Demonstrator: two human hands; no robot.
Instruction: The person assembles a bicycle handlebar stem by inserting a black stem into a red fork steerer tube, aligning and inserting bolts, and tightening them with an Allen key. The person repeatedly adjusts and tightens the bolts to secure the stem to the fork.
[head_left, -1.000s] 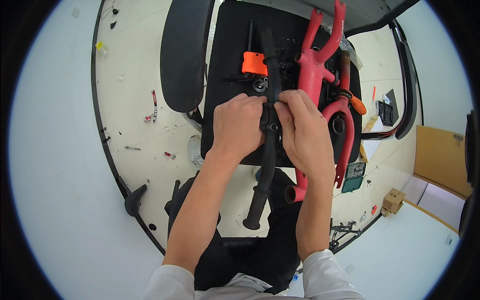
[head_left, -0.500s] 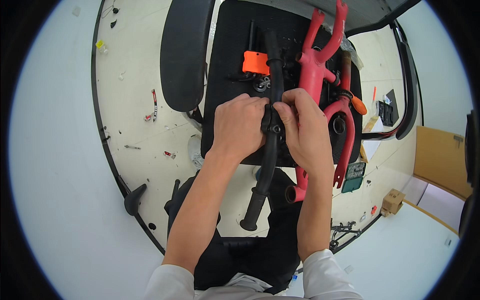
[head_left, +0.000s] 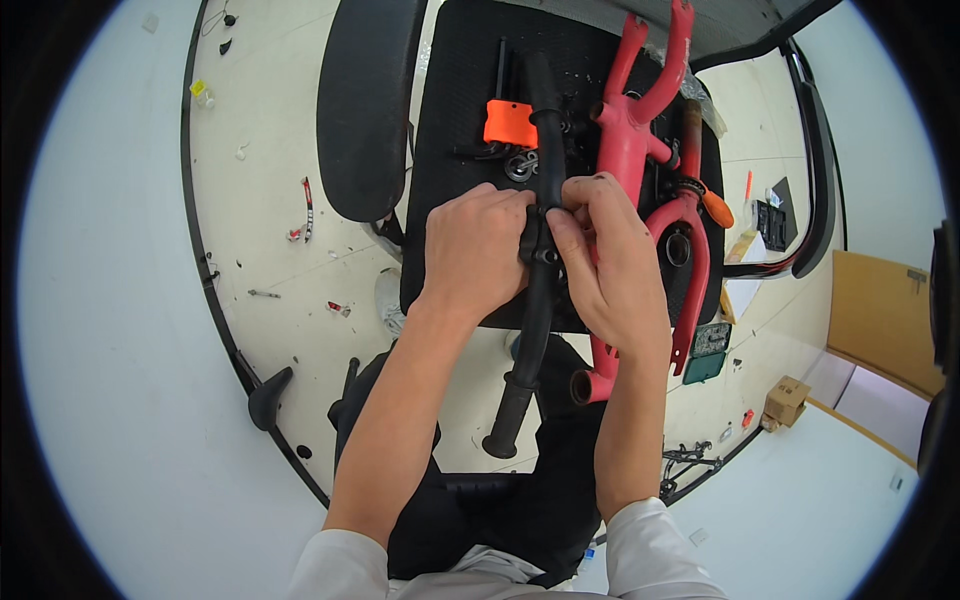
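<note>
A black bicycle handlebar (head_left: pixel 528 330) stretches lengthwise before me, with a rubber grip at each end. A black stem clamp (head_left: pixel 541 236) with bolts sits at its middle. My left hand (head_left: pixel 472 250) is closed in a fist at the clamp's left side, holding the stem, which its fingers mostly hide. On the other side my right hand (head_left: pixel 617 262) has thumb and forefinger closed in a pinch by the clamp's edge. Whatever lies between those fingertips is too small or hidden to name. Just right of that hand lies a pink bicycle frame (head_left: pixel 622 150).
Beneath lies a black chair seat (head_left: pixel 455 105) with an armrest (head_left: pixel 368 110) at left. An orange case (head_left: pixel 510 124) and small metal parts rest on it. A pink fork (head_left: pixel 700 270) and orange-handled tool (head_left: pixel 717 208) lie right. A saddle (head_left: pixel 268 398) is on the floor.
The handlebar and clamp have shifted slightly left, with the far end a little farther away. My right thumb and fingers have moved slightly left with the clamp. Both hands keep their closed positions.
</note>
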